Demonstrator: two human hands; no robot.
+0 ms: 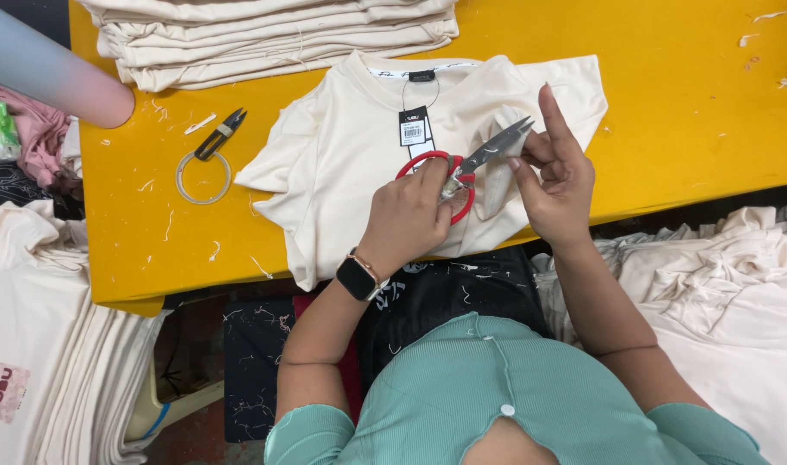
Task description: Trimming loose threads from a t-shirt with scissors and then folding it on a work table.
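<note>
Item one: my left hand (406, 215), fingers closed through the red loops of the scissors (471, 168), whose grey blades point up and to the right, slightly parted.

Item two: my right hand (559, 176), index finger raised, the other fingers pinching a fold of cream cloth (499, 176) just beside the blades.

Item three: cream T-shirt (350, 164), lying flat on the yellow tabletop (669, 103) under both hands, neck away from me, a hang tag (413, 127) resting below the collar.

Item four: thread snips (219, 133), black, lying on the tabletop to the left of the shirt, touching a grey ring (202, 178).

Item five: stack of folded cream shirts (273, 39) at the far edge.

Item six: loose thread scraps scattered over the tabletop; more cream garments (729, 284) heaped at my right, a further pile (49, 344) at my left.
</note>
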